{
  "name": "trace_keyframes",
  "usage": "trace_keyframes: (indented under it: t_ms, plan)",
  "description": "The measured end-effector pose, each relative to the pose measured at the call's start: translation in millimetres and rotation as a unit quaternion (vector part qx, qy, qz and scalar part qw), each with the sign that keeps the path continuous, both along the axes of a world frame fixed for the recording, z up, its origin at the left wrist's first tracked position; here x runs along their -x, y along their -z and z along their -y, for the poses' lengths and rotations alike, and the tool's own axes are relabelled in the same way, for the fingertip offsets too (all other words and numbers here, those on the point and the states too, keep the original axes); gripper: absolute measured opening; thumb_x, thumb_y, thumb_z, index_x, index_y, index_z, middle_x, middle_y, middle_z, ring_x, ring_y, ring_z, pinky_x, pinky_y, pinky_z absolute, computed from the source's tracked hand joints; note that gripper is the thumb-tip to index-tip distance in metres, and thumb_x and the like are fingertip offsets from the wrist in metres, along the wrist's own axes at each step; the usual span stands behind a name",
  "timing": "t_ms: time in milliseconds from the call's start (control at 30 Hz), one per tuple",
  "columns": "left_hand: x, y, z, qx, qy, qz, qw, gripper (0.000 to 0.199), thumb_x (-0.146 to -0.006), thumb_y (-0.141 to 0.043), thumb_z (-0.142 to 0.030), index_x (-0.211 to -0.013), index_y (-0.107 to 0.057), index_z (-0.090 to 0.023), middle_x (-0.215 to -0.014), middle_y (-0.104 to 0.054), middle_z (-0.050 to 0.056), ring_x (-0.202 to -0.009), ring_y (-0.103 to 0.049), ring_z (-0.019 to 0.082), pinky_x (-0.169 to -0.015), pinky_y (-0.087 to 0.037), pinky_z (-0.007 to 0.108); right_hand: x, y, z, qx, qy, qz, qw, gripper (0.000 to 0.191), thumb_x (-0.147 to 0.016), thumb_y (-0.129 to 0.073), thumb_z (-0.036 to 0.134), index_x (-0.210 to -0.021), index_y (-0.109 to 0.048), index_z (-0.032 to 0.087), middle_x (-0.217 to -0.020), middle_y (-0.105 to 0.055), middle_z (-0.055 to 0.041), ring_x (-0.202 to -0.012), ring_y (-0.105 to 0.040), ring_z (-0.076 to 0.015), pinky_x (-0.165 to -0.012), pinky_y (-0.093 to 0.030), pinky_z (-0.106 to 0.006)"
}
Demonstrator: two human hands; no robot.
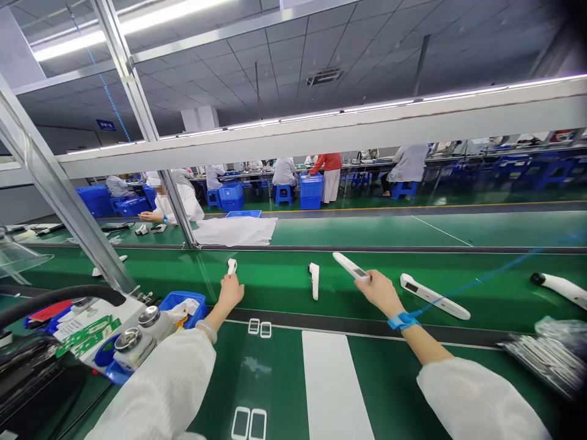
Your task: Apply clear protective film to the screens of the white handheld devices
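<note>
The left grip [229, 292] was closed on a small white handheld device [232, 266], with the fingers wrapped around its lower part and only its top showing at twelve o'clock from the hand. The right grip [378, 292] was pinched on one end of a longer white wand [349, 266], which had a small dark screen and pointed toward ten o'clock just above the green surface [279, 275]. Between the grips stood a white device [313, 280]. At three o'clock from the right grip lay a screened white wand [433, 296], with a black-tipped white wand [559, 288] farther along. A blue wristband [402, 321] circled the right wrist. At eight o'clock from the left grip sat a blue tray [182, 315] holding white cloth, just beside metal-capped units [132, 348]
</note>
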State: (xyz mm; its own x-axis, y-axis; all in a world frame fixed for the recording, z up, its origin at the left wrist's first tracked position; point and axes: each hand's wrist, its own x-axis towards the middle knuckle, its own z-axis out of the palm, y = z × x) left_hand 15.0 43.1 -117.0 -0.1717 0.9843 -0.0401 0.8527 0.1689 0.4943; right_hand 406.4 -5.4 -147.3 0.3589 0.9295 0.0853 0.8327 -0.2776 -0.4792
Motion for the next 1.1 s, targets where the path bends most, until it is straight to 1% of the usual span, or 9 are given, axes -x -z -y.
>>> trace_keyframes:
  t_ms: [100, 233, 333, 467, 667, 800, 867, 967, 1100]
  plan:
    - [17, 3.4, -31, 0.028, -0.048, -0.068, 0.996, 0.044, -0.085, -0.054, -0.033, -0.123, -0.049, -0.011, -0.133, -0.045, 0.013, -0.127, -0.042, 0.023, -0.110, -0.035, 0.048, -17, 12.7, -21, 0.028, 0.015, 0.035, 0.999, 0.037, -0.082, -0.054, 0.029, -0.105, -0.061, 0.000, -0.097, -0.061, -0.0203, -0.088, -0.061, -0.0268, -0.067, -0.041, -0.028]
    - [35, 5.0, -50, 0.088, -0.043, -0.114, 0.989, 0.043, -0.085, -0.053, -0.043, -0.114, -0.054, -0.011, -0.118, -0.056, 0.010, -0.112, -0.053, 0.019, -0.101, -0.043, 0.042, -2, 15.9, -23, -0.005, -0.031, 0.095, 0.995, 0.048, -0.087, -0.051, 0.037, -0.123, -0.054, 0.006, -0.117, -0.051, -0.0219, -0.105, -0.055, -0.0320, -0.081, -0.044, -0.037]
    - [48, 2.6, -59, 0.115, 0.017, -0.134, 0.984, 0.039, -0.085, -0.054, -0.044, -0.107, -0.057, -0.011, -0.109, -0.060, 0.008, -0.105, -0.056, 0.016, -0.098, -0.045, 0.039, 26, 10.2, -27, -0.039, -0.124, 0.110, 0.985, 0.043, -0.090, -0.045, 0.033, -0.128, -0.051, 0.014, -0.126, -0.048, -0.0159, -0.116, -0.048, -0.0293, -0.095, -0.039, -0.040]
    - [52, -2.4, -67, 0.133, 0.167, -0.118, 0.970, 0.024, -0.084, -0.057, -0.034, -0.092, -0.061, -0.011, -0.096, -0.062, 0.005, -0.097, -0.058, 0.013, -0.097, -0.046, 0.037, 63, 4.5, -43, -0.038, -0.206, 0.074, 0.975, 0.041, -0.093, -0.040, 0.031, -0.128, -0.051, 0.015, -0.128, -0.047, -0.0136, -0.117, -0.048, -0.0238, -0.101, -0.038, -0.036]
    - [-13, 17.6, -73, 0.081, 0.308, -0.007, 0.948, 0.015, -0.083, -0.058, -0.024, -0.088, -0.063, -0.012, -0.096, -0.065, 0.006, -0.101, -0.058, 0.013, -0.104, -0.043, 0.039, 113, 5.1, -58, 0.058, -0.243, -0.001, 0.968, 0.080, -0.084, -0.044, 0.065, -0.142, -0.036, 0.011, -0.126, -0.053, -0.0173, -0.110, -0.056, -0.0246, -0.086, -0.046, -0.031]
    - [-66, 45.3, -68, 0.022, 0.313, 0.096, 0.945, 0.040, -0.081, -0.054, -0.013, -0.121, -0.054, -0.015, -0.126, -0.056, 0.010, -0.109, -0.059, 0.014, -0.102, -0.048, 0.035, 147, 7.2, -59, 0.098, -0.235, 0.009, 0.967, 0.101, -0.066, -0.067, 0.066, -0.145, -0.030, 0.015, -0.129, -0.050, -0.0183, -0.117, -0.050, -0.0325, -0.092, -0.044, -0.039]
    - [-76, 54.0, -63, -0.004, 0.282, 0.130, 0.950, 0.051, -0.081, -0.050, -0.009, -0.131, -0.044, -0.016, -0.137, -0.048, 0.012, -0.112, -0.058, 0.014, -0.100, -0.050, 0.031, 162, 8.8, -59, 0.097, -0.206, 0.031, 0.973, 0.093, -0.069, -0.073, 0.051, -0.142, -0.032, 0.011, -0.132, -0.046, -0.0201, -0.125, -0.043, -0.0355, -0.098, -0.039, -0.047]
    - [-69, 55.4, -52, -0.038, 0.227, 0.150, 0.962, 0.050, -0.081, -0.046, -0.008, -0.130, -0.043, -0.013, -0.139, -0.044, 0.013, -0.118, -0.056, 0.017, -0.105, -0.047, 0.033, 175, 10.1, -58, 0.087, -0.173, 0.055, 0.979, 0.056, -0.081, -0.063, 0.029, -0.130, -0.044, 0.008, -0.129, -0.047, -0.0174, -0.125, -0.042, -0.0287, -0.101, -0.039, -0.045]
    - [-45, 43.2, -35, -0.053, 0.206, 0.163, 0.964, 0.039, -0.081, -0.045, -0.015, -0.120, -0.049, -0.015, -0.132, -0.051, 0.012, -0.118, -0.056, 0.020, -0.104, -0.048, 0.037, 165, 0.1, -47, 0.074, -0.159, 0.065, 0.982, 0.038, -0.084, -0.059, 0.025, -0.118, -0.052, 0.009, -0.124, -0.051, -0.0124, -0.118, -0.048, -0.0223, -0.097, -0.044, -0.038]
